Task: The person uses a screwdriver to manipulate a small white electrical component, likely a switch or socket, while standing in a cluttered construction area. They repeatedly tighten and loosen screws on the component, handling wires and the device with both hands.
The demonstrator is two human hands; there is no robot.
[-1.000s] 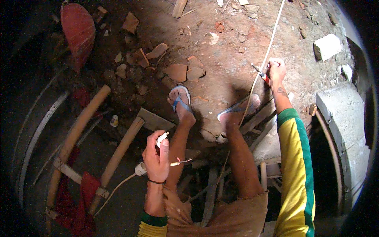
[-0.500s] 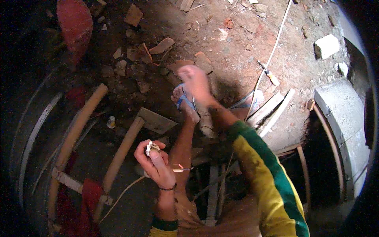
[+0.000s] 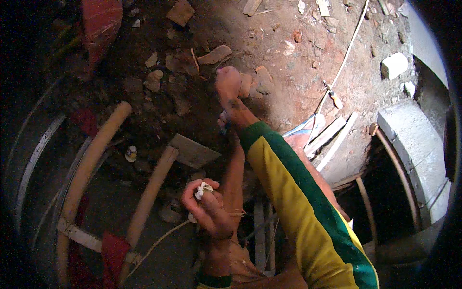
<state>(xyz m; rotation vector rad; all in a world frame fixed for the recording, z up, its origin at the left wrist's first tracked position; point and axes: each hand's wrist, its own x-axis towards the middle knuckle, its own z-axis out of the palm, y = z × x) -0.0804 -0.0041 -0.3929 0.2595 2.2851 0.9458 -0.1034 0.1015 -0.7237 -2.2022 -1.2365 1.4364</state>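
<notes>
My left hand (image 3: 204, 207) is closed round a small white fitting (image 3: 202, 191) low in the middle of the view, with a thin cable (image 3: 159, 245) running from beside it. My right hand (image 3: 227, 84) is stretched out over the dirt by broken tile pieces (image 3: 244, 85), fingers curled; whatever they hold is hidden. A hand tool (image 3: 335, 98) with a yellow-orange handle lies to the right beside a long white cable (image 3: 345, 58). My sandalled feet are partly hidden by my right arm.
Wooden ladder-like rails (image 3: 149, 195) and red cloth (image 3: 114, 253) stand at the lower left, with a red sheet (image 3: 100, 26) at the upper left. Boards (image 3: 332, 144) lie right of my legs. A concrete block (image 3: 414, 154) and white chunk (image 3: 393, 66) are at the right. Rubble litters the dirt.
My right hand has left the tool, now lying on the ground, and moved left and forward to the tile fragments, fingers curled. My left hand has shifted slightly right and down with the fitting.
</notes>
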